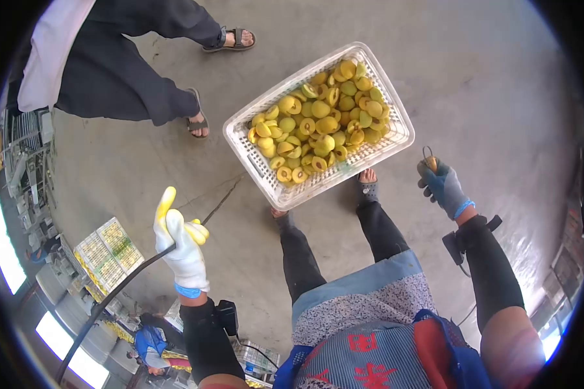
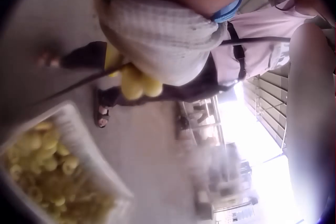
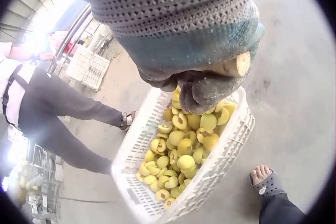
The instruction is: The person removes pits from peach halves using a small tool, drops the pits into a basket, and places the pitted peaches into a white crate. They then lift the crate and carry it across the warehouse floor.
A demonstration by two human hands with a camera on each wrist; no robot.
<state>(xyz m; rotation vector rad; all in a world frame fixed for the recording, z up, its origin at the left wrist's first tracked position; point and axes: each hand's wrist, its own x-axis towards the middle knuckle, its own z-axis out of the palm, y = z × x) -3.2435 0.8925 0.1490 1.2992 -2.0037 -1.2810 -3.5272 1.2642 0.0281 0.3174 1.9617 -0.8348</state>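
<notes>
My left hand [image 1: 183, 243], in a white glove with yellow fingertips, grips a long thin dark rod [image 1: 126, 285]; one finger sticks out straight. The rod runs from the lower left past the hand towards the basket. On the right, my right hand [image 1: 442, 185], in a grey and blue glove, grips a short wooden handle [image 3: 239, 65] with a thin metal loop [image 1: 427, 152] at its end. Between the hands, a white plastic basket [image 1: 243, 152] stands on the floor, holding many halved yellow-green fruits [image 1: 321, 109], some showing stones or hollows.
A person [image 1: 123, 71] in dark trousers and sandals stands at the upper left, beside the basket. My feet [image 1: 368, 188] are at the basket's near edge. Stacked crates [image 1: 110, 253] and another person [image 1: 150, 347] appear at the lower left. Grey concrete floor [image 1: 474, 97] extends to the right.
</notes>
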